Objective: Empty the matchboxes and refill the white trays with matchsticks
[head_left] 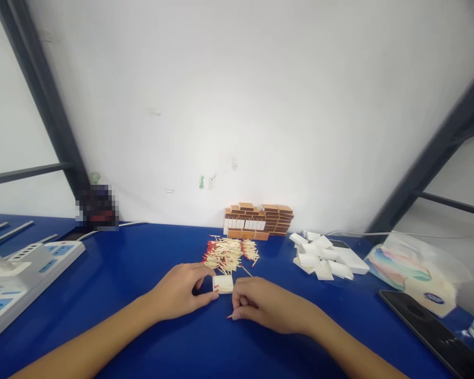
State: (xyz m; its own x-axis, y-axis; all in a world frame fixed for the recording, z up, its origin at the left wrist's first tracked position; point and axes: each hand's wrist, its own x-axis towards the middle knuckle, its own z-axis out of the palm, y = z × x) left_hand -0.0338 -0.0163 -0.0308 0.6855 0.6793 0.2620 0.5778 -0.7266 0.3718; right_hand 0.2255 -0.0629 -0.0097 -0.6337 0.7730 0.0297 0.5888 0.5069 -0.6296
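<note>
Gripping the small white tray (223,277) at its left end: left hand (179,292), thumb and finger at the corners. From where I stand, right hand (263,302), beside the tray's right end, pinches a match (229,317), red tip out. Match pile (227,253) sits just behind, on the blue counter (142,258).

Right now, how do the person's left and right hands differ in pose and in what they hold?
The left hand has thumb and fingers spread at the left end of the small white tray, while the right hand is curled by its right end. The right hand pinches a match with its red head showing; no match shows in the left hand. Both are bare and low over the blue table.
</note>
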